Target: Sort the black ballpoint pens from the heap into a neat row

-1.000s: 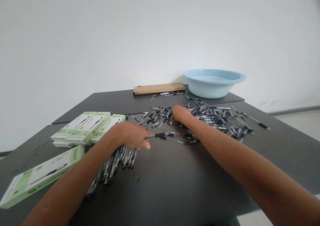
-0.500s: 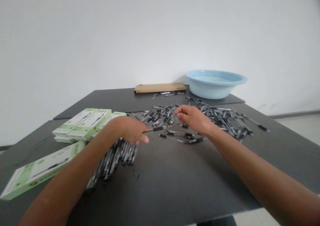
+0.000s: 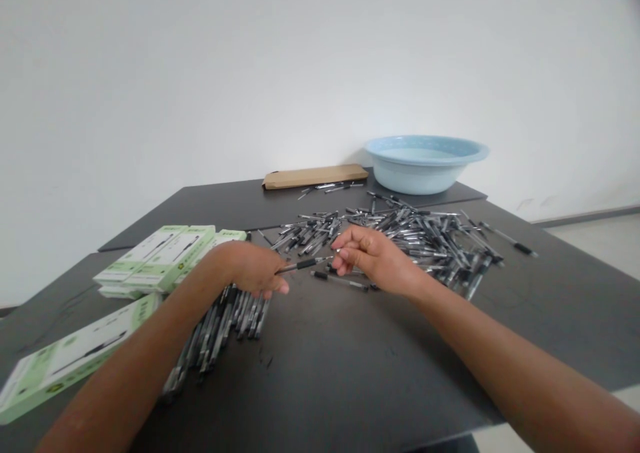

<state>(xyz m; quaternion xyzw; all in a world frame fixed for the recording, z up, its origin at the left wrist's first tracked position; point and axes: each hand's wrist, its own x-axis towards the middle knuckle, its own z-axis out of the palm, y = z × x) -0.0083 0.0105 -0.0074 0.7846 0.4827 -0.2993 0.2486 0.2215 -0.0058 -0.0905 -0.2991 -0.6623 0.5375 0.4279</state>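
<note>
A gel pen (image 3: 306,264) with a black grip is held in my left hand (image 3: 255,267), its tip end pointing right. My right hand (image 3: 369,254) has its fingers curled together close to that tip; whatever is between them is too small to make out. Below my left hand lie several pens (image 3: 220,333) side by side in a row, partly hidden by the hand and forearm. A loose pen (image 3: 340,281) rests on the table just below my right fingertips. Behind my right hand spreads a large jumbled heap of similar pens (image 3: 435,229).
Green-and-white pen boxes (image 3: 165,253) are stacked at the left, with another box (image 3: 83,349) nearer me. A flat brown cardboard piece (image 3: 315,175) and a light blue basin (image 3: 425,176) stand at the back of the dark table (image 3: 350,373). A few pens (image 3: 345,187) lie near the cardboard.
My right hand has come left and down from the pen heap to the tip of the held pen, its fingers more tightly curled. My left hand still grips the pen.
</note>
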